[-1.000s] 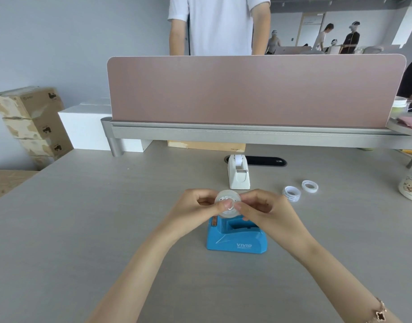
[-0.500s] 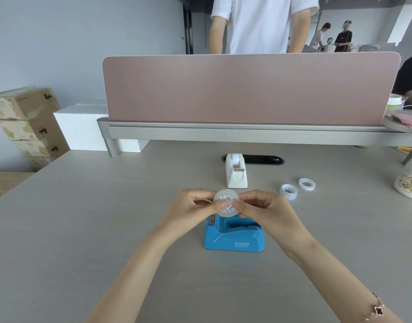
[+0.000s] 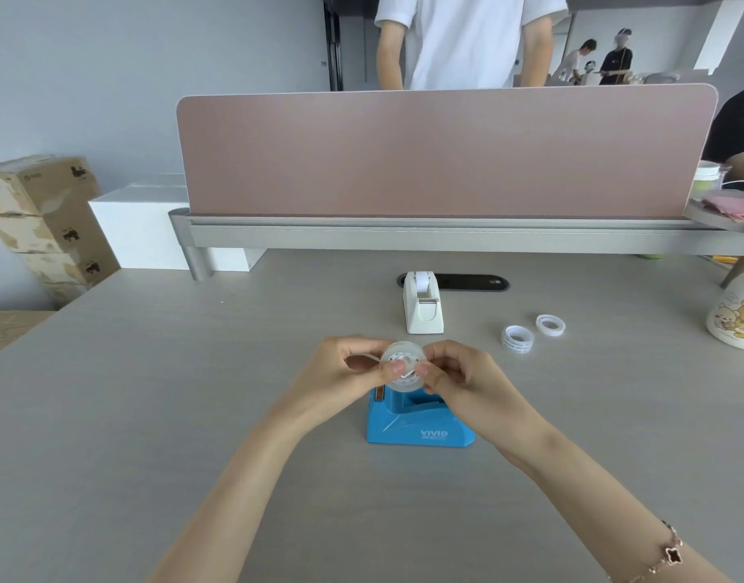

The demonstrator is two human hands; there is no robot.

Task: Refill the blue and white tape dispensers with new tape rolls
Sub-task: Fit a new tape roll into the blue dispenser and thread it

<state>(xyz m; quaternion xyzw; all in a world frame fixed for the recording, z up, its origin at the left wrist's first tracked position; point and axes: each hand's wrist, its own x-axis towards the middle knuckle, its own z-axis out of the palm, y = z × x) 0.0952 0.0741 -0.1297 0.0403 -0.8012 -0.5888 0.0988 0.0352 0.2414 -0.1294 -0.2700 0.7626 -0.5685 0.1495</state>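
A clear tape roll [image 3: 403, 382] with a white hub is held just above the blue tape dispenser [image 3: 420, 422], which stands on the grey desk [image 3: 193, 414]. My left hand [image 3: 349, 372] pinches the roll from the left and my right hand [image 3: 458, 376] pinches it from the right, thumbs on its hub. The white tape dispenser [image 3: 422, 302] stands farther back with a roll in it. Two small empty-looking tape cores [image 3: 518, 339] [image 3: 551, 325] lie to its right.
A pink divider panel [image 3: 446, 153] on a grey rail closes the desk's far side, with a person in a white shirt behind it. A white mug with a bear print [image 3: 736, 317] stands at the right edge. Cardboard boxes [image 3: 42, 212] are stacked at the left.
Both hands keep the roll above the blue dispenser; the fingers have shifted slightly on its hub. The person behind the divider has moved to the right.
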